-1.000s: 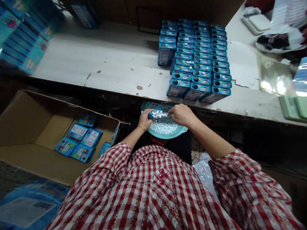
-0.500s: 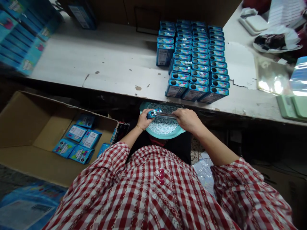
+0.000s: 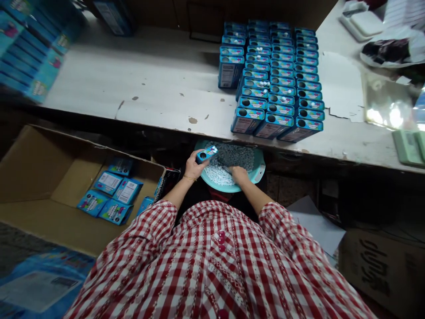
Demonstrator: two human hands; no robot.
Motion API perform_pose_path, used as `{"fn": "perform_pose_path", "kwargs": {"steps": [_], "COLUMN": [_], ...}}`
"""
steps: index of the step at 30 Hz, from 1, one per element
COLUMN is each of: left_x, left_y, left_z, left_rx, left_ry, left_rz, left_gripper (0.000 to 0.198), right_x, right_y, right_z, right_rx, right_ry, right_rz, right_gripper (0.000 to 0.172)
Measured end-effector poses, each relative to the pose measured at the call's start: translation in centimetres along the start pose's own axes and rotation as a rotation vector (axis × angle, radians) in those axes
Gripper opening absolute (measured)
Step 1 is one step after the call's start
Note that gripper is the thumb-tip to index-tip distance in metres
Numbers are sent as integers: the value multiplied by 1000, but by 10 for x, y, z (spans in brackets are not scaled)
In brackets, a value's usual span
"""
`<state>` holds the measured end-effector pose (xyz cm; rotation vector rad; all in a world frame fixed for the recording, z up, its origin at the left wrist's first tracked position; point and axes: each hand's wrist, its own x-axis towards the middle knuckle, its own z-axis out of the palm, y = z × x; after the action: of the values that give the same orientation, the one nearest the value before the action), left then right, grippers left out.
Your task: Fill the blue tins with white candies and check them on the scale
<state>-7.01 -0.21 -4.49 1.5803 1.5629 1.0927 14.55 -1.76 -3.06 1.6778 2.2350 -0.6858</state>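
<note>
My left hand (image 3: 192, 167) is closed around a small blue candy box (image 3: 206, 153), tilted, with a dark round hole in its top and a few white pieces at its far end. The box is above the left side of a turquoise basin (image 3: 260, 167) at my lap. Small white candies (image 3: 219, 178) fill much of the basin. Down among them is my right hand (image 3: 239, 176), closed on the scoop, whose blade is mostly hidden by the candies and shadow.
On the white table (image 3: 159, 88) stand rows of upright blue boxes (image 3: 280, 104) with holes on top. Larger blue packs (image 3: 29, 57) are stacked at the far left. An open cardboard carton (image 3: 66, 212) at my left holds several blue boxes (image 3: 114, 212).
My right hand has pulled the clear scoop away from the box and lowered it into the candies. My left hand has shifted slightly left with the box, whose hole now shows.
</note>
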Motion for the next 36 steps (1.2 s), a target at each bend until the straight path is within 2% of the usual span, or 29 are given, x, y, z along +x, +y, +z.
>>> {"fn": "perform_pose_path", "kwargs": {"steps": [4, 10, 13, 17, 19, 21, 26, 32, 34, 36], "left_x": [2, 7, 8, 6, 4, 2, 1, 0, -1, -3], "left_y": [-1, -3, -2, 5, 9, 13, 14, 14, 16, 19], "left_z": [-4, -11, -11, -1, 6, 11, 18, 20, 17, 10], "left_rx": [-9, -23, 8, 49, 58, 65, 77, 103, 97, 128], "left_ry": [17, 49, 44, -28, -70, -94, -126, -148, -144, -131], "left_rz": [-28, -55, -7, 84, 125, 151, 189, 207, 211, 213], "left_gripper": [44, 47, 45, 39, 38, 38, 40, 39, 38, 38], "right_x": [10, 2, -15, -36, -42, -45, -50, -55, -61, -70], "right_y": [-8, 25, 39, 40, 32, 19, -16, -50, -49, -38], "right_z": [10, 8, -9, -51, -76, -101, -146, -162, -164, -163], "right_rx": [121, 307, 503, 661, 606, 457, 15, -183, -194, -178], "right_ry": [-40, -92, -36, 74, 95, 96, 40, 23, 34, 66], "right_rz": [-6, 21, 52, -5, -64, -89, -19, -28, -44, -42], "right_gripper": [37, 35, 33, 30, 29, 29, 32, 34, 33, 34]}}
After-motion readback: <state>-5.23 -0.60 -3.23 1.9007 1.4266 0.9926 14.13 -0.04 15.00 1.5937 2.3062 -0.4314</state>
